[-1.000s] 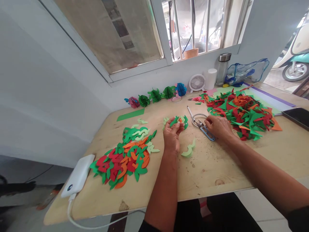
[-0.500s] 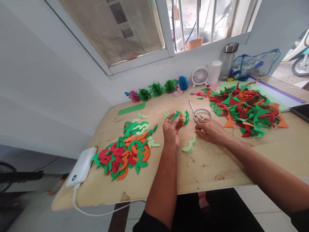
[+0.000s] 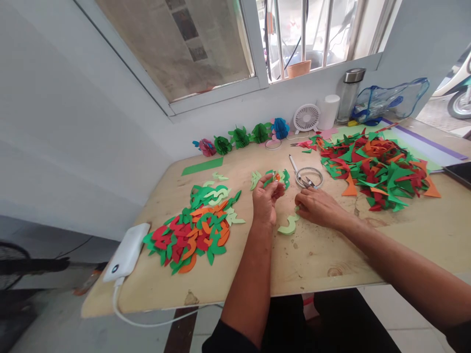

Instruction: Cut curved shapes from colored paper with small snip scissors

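My left hand (image 3: 265,201) is closed around a small paper piece (image 3: 278,177) in green and orange, above the middle of the table. To its right, my right hand (image 3: 315,207) is closed, its fingertips at the upper end of a curved light-green paper strip (image 3: 288,226) lying on the wood. Just beyond the right fingers lie a roll of tape (image 3: 319,172), a white pen (image 3: 293,163) and the tips of a metal tool (image 3: 308,182). Light-green paper pieces (image 3: 255,179) rest left of my left hand's fingers.
Cut paper shapes (image 3: 191,234) are heaped on the left, paper scraps (image 3: 379,166) on the right. A white power bank (image 3: 127,252) lies at the left edge. Paper figures (image 3: 241,137), a fan (image 3: 306,118) and a bottle (image 3: 346,98) line the wall.
My right hand has moved slightly down and left, onto the end of the light-green strip, and its fingers have closed. My left hand keeps its hold; the view has shifted a little.
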`<action>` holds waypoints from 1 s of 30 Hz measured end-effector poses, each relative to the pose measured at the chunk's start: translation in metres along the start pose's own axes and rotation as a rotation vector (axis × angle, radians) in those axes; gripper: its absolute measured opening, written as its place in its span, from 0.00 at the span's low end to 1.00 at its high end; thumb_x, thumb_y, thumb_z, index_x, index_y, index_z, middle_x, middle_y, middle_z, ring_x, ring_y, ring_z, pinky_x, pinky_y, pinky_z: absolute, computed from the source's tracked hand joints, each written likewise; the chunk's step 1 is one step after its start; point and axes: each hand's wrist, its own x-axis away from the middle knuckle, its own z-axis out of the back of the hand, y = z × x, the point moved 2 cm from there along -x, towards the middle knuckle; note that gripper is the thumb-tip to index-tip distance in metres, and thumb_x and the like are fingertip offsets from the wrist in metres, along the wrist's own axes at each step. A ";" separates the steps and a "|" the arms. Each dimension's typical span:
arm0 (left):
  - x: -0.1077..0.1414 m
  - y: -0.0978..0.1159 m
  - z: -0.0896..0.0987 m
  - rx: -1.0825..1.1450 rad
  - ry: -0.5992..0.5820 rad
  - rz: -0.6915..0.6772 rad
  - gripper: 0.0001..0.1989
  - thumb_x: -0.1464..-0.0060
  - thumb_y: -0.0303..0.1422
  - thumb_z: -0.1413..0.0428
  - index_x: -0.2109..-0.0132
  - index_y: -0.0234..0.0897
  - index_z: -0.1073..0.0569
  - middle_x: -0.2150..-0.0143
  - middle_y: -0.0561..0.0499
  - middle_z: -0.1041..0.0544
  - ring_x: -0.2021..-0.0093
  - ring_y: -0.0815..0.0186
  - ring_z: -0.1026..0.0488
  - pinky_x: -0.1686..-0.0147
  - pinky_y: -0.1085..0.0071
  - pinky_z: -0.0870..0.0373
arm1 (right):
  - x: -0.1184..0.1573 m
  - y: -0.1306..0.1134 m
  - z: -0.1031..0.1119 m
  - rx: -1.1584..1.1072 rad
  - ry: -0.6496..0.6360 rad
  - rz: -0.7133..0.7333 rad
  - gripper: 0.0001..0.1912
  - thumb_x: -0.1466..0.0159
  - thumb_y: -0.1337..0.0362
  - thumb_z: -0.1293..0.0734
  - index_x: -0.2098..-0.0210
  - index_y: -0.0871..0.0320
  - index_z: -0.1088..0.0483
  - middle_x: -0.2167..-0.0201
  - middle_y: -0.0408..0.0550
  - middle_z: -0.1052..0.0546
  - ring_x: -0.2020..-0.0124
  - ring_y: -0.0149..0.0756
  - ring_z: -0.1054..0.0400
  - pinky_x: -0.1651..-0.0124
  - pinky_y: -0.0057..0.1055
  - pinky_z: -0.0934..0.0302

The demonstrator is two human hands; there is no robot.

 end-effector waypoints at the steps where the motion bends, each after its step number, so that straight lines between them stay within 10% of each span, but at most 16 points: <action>1: 0.000 0.000 0.000 0.004 -0.001 -0.001 0.21 0.61 0.33 0.36 0.58 0.35 0.30 0.74 0.53 0.24 0.74 0.70 0.27 0.67 0.71 0.32 | 0.000 0.000 -0.001 -0.014 -0.007 0.002 0.05 0.42 0.66 0.35 0.65 0.59 0.31 0.65 0.50 0.25 0.61 0.39 0.33 0.62 0.31 0.48; 30: 0.001 -0.001 -0.002 -0.056 0.000 0.019 0.21 0.61 0.34 0.37 0.57 0.35 0.30 0.75 0.52 0.24 0.75 0.69 0.27 0.70 0.72 0.34 | 0.001 0.006 -0.004 -0.004 0.063 0.021 0.03 0.41 0.69 0.37 0.72 0.58 0.34 0.72 0.48 0.25 0.68 0.36 0.33 0.66 0.30 0.52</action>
